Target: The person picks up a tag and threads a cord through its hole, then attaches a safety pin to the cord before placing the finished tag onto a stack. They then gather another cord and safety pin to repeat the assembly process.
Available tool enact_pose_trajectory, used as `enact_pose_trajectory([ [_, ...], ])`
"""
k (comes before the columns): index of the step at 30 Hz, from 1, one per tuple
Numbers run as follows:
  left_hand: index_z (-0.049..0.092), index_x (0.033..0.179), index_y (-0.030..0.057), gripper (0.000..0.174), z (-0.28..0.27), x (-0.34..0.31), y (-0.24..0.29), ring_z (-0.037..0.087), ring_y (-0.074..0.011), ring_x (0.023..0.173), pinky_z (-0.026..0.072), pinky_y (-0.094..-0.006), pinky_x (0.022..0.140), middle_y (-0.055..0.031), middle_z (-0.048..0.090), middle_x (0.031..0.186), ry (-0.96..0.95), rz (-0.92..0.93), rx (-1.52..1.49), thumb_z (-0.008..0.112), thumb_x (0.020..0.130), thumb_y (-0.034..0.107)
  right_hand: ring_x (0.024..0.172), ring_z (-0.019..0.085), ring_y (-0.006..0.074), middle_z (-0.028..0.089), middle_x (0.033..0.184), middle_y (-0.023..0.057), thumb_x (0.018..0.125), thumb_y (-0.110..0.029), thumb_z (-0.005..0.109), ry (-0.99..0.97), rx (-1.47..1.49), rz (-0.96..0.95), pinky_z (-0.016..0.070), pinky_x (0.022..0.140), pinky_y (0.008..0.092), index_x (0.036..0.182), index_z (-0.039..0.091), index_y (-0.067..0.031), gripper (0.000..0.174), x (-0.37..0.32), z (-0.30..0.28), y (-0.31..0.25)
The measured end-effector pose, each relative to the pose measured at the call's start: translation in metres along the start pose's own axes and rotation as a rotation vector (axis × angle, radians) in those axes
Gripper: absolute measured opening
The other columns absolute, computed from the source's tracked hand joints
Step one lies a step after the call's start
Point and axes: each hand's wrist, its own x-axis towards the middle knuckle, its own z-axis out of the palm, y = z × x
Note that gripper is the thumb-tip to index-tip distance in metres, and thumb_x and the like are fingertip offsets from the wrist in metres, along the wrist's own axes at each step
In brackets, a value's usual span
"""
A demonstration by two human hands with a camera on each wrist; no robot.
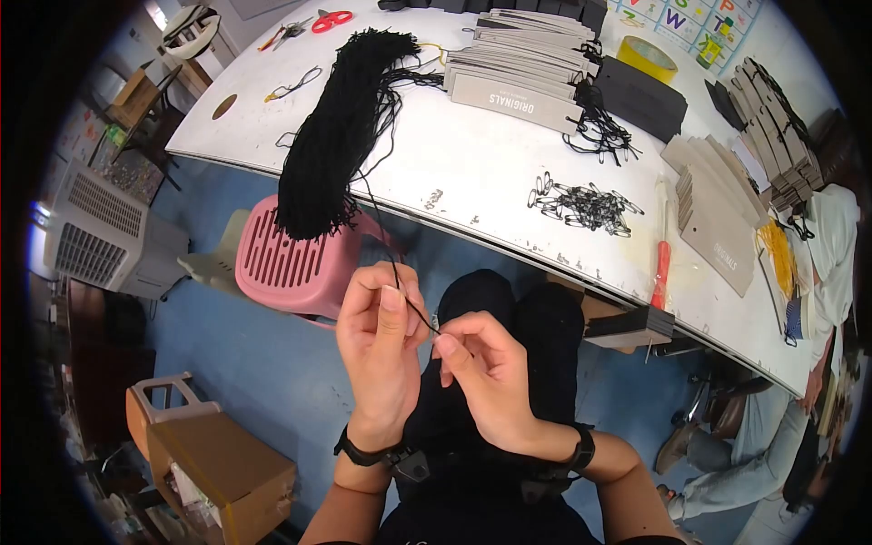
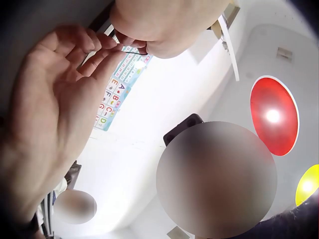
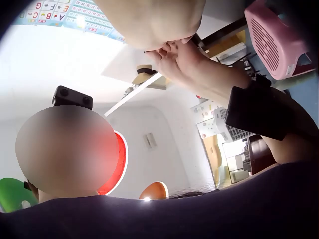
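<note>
In the head view both hands meet over the lap and hold one thin black cord point(image 1: 387, 238). My left hand point(image 1: 380, 341) pinches it between thumb and fingers. Just to the right, the thumb and index finger of my right hand point(image 1: 490, 377) pinch the cord near its lower end. Upward the cord runs to a thick bundle of black cords point(image 1: 336, 127), which lies on the white table point(image 1: 427, 173) and droops over its front edge. Part of the cord shows in the left wrist view between the fingertips; in the right wrist view the hands mostly hide it.
Stacked grey printed cards point(image 1: 518, 95) with black strings stand at the table's back. A pile of small black wire clips point(image 1: 590, 207), a yellow tape roll point(image 1: 647, 59) and red scissors point(image 1: 332, 20) lie around. Below the bundle is a pink stool point(image 1: 282, 259). Another person's leg point(image 1: 754, 454) is at right.
</note>
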Motion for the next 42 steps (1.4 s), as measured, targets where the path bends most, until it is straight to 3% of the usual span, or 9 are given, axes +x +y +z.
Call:
enact_pose_trajectory([
  [6,0.047,0.093,0.0075,0.012,-0.005,0.004,0.001,0.033,-0.0034,0.062,0.0271,-0.0174,0.051,-0.0015,0.047,0.084,0.001,-0.096,-0.111,0.054,0.094,0.017,0.064,0.048,0.0043,0.052,0.080,0.0010,0.089,-0.004,0.059,-0.038,-0.083,-0.106,0.0415,0.056,0.0187,0.092,0.056,0.0001,0.006,-0.003,-0.007,-0.006],
  [8,0.048,0.095,0.0081,0.012,-0.017,0.009,0.002,0.034,-0.0035,0.066,0.0276,-0.0168,0.052,0.0014,0.046,0.081,-0.201,-0.250,-0.428,0.057,0.092,0.017,0.064,0.049,0.0050,0.053,0.079,0.0021,0.088,-0.002,0.060,-0.052,-0.180,-0.141,0.0419,0.056,0.0192,0.088,0.057,0.0005,0.004,-0.006,-0.016,-0.005],
  [13,0.051,0.098,0.0052,0.013,-0.034,0.026,0.011,0.035,-0.0044,0.069,0.0281,-0.0154,0.051,0.0028,0.046,0.077,-0.080,-0.273,-0.446,0.056,0.092,0.016,0.064,0.053,0.0085,0.056,0.077,0.0058,0.083,0.001,0.063,-0.159,-0.470,-0.248,0.0427,0.055,0.0215,0.079,0.059,0.0012,0.006,-0.024,-0.042,-0.017],
  [17,0.054,0.102,0.0005,0.016,-0.041,0.035,0.016,0.035,-0.0049,0.067,0.0280,-0.0160,0.049,0.0016,0.048,0.077,0.005,-0.297,-0.509,0.051,0.096,0.015,0.059,0.055,0.0187,0.057,0.073,0.0068,0.076,-0.001,0.068,-0.433,-0.813,-0.356,0.0427,0.049,0.0265,0.076,0.061,-0.0015,0.007,-0.044,-0.071,-0.032],
  [21,0.056,0.101,-0.0006,0.017,-0.044,0.035,0.014,0.036,-0.0043,0.066,0.0274,-0.0159,0.049,0.0015,0.049,0.077,0.050,-0.287,-0.417,0.053,0.095,0.015,0.058,0.055,0.0185,0.057,0.073,0.0042,0.074,-0.004,0.071,-0.548,-0.990,-0.293,0.0419,0.046,0.0290,0.075,0.062,-0.0042,0.009,-0.068,-0.094,-0.046],
  [28,0.059,0.100,-0.0005,0.018,-0.031,0.026,0.007,0.036,-0.0026,0.065,0.0279,-0.0157,0.051,0.0025,0.049,0.076,0.030,-0.322,-0.334,0.053,0.095,0.016,0.056,0.056,0.0158,0.058,0.070,0.0009,0.068,-0.006,0.074,-0.577,-1.329,-0.323,0.0427,0.045,0.0262,0.071,0.063,-0.0080,0.011,-0.080,-0.097,-0.077],
  [32,0.059,0.099,0.0003,0.018,-0.034,0.027,0.008,0.035,-0.0026,0.065,0.0276,-0.0155,0.050,0.0032,0.048,0.075,0.031,-0.323,-0.325,0.053,0.095,0.017,0.057,0.055,0.0156,0.056,0.069,0.0000,0.066,-0.006,0.072,-0.609,-1.404,-0.354,0.0431,0.045,0.0264,0.071,0.063,-0.0085,0.011,-0.081,-0.098,-0.079],
  [40,0.058,0.097,0.0014,0.016,-0.037,0.023,0.011,0.035,-0.0024,0.065,0.0267,-0.0155,0.050,0.0038,0.046,0.074,0.088,-0.346,-0.292,0.055,0.094,0.017,0.062,0.056,0.0163,0.056,0.069,0.0002,0.066,-0.006,0.066,-0.711,-1.552,-0.137,0.0449,0.048,0.0282,0.071,0.062,-0.0077,0.007,-0.090,-0.108,-0.081],
  [42,0.058,0.097,0.0006,0.016,-0.038,0.022,0.009,0.037,-0.0026,0.065,0.0278,-0.0160,0.051,0.0030,0.047,0.074,0.060,-0.331,-0.277,0.056,0.093,0.016,0.062,0.057,0.0165,0.056,0.069,0.0005,0.066,-0.006,0.067,-0.676,-1.553,-0.167,0.0451,0.048,0.0282,0.071,0.062,-0.0079,0.008,-0.088,-0.107,-0.083],
])
